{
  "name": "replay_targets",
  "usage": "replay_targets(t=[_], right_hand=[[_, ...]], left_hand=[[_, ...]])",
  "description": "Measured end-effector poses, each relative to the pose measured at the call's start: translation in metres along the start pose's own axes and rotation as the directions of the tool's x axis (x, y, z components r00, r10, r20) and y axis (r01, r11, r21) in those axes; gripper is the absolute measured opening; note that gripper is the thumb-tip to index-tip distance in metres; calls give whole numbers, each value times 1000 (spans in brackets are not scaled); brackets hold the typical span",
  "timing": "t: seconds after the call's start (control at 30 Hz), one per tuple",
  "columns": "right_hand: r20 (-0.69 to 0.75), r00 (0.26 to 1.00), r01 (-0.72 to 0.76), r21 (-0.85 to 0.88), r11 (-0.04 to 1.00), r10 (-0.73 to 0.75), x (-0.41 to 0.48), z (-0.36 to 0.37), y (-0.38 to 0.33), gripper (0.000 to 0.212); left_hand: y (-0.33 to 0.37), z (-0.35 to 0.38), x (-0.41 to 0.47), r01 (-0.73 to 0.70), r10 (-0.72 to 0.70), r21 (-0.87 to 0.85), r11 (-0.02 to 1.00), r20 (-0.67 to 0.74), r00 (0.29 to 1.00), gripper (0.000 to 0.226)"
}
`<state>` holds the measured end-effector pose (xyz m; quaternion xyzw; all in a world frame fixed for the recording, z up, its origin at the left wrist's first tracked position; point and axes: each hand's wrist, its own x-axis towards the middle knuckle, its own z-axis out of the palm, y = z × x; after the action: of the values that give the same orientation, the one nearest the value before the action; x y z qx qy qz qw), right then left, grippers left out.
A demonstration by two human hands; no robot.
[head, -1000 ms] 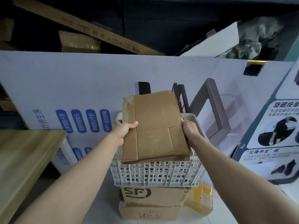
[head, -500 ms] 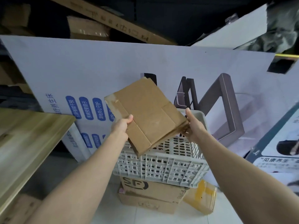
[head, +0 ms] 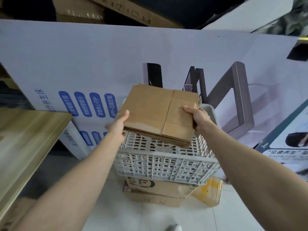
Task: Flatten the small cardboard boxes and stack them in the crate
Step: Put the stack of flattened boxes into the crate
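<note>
Head view: flat brown cardboard boxes [head: 160,114] in small pile, held level above white plastic crate [head: 166,165]. Top box shows fold lines, worn pale spots, layered edges at front. Left hand [head: 118,125] grips left edge, thumb on top. Right hand [head: 198,118] grips right edge, thumb on top. Crate sits on brown SF box [head: 158,190]; yellow taped box [head: 208,191] beside it.

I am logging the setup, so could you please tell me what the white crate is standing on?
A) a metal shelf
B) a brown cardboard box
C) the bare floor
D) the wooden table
B: the white crate rests on a brown cardboard box bearing a black logo, while the left hand and right hand hold flattened cardboard above it.
</note>
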<state>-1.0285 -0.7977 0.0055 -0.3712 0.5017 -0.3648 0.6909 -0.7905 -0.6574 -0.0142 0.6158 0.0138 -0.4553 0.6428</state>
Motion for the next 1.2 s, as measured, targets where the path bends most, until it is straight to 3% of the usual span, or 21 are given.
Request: replay_targets(t=[0.07,0.13,0.2,0.27,0.33,0.47,0.67,0.77,0.87,1.03,1.2], right_hand=[[18,1000,-14,-37,999,15,7,-9,-3,49],[38,999,-34,-66,997,37,17,-17,-4,45],[61,995,-70,-122,990,78,28,-27,-2,34],[80,984,-145,-179,973,162,42,-39,2,22],[91,960,-240,-225,944,266,55,-49,11,21],[61,906,-376,-344,861,420,82,-56,30,26],[-13,839,-475,-506,720,544,114,-50,57,39],[-92,834,-501,-540,677,544,125,-43,79,40],[-121,843,-503,-520,691,523,136,-37,104,40],[-170,853,-515,-427,743,493,160,-26,134,44],[-240,852,-523,-454,722,466,183,-20,157,55]], left_hand=[[8,-8,12,-27,17,224,974,46,999,108],[12,-6,22,-60,-14,426,903,169,986,83],[13,3,25,-84,-111,646,759,256,960,53],[8,14,33,-76,-198,762,643,261,945,58],[-4,23,42,-44,-234,791,610,232,944,60],[-34,28,61,-3,-231,821,572,165,959,38],[-56,36,103,71,-233,803,592,86,969,56],[-61,39,127,83,-214,867,491,28,977,72],[-70,38,153,65,-207,913,403,22,978,74],[-85,29,190,92,-252,929,359,1,968,78],[-101,17,216,144,-326,907,397,-7,945,75]])
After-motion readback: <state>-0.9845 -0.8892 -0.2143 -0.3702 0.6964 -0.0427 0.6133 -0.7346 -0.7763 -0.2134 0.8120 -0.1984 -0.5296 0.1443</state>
